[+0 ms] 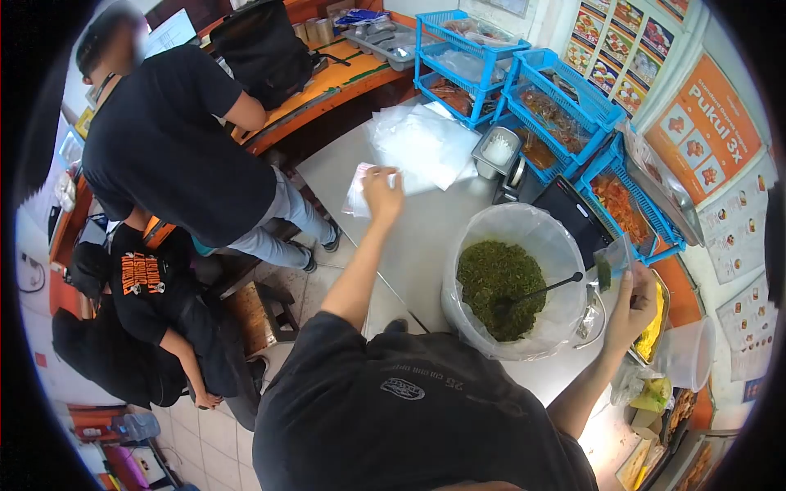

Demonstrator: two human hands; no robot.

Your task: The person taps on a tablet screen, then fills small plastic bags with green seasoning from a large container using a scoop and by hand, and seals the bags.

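My right hand (639,307) pinches a small clear plastic bag (614,263) with some dark green food in it, held up at the right of the tub. In front of me a large tub lined with clear plastic (458,307) holds a mass of chopped green food (499,274). A black-handled ladle (557,285) leans in it, its bowl end sunk in the green. My left hand (382,194) is over the table's far left part, fingers curled at a pack of small plastic bags with pinkish print (357,195). Beside it lie larger clear plastic sheets (422,143).
Blue stacked baskets (557,110) of packed food stand along the back right. Near them are a metal container of white stuff (496,151) and a black tablet (573,211). A yellow-filled tray (655,319) is at right. A standing person (172,147) and seated people (155,303) are at left.
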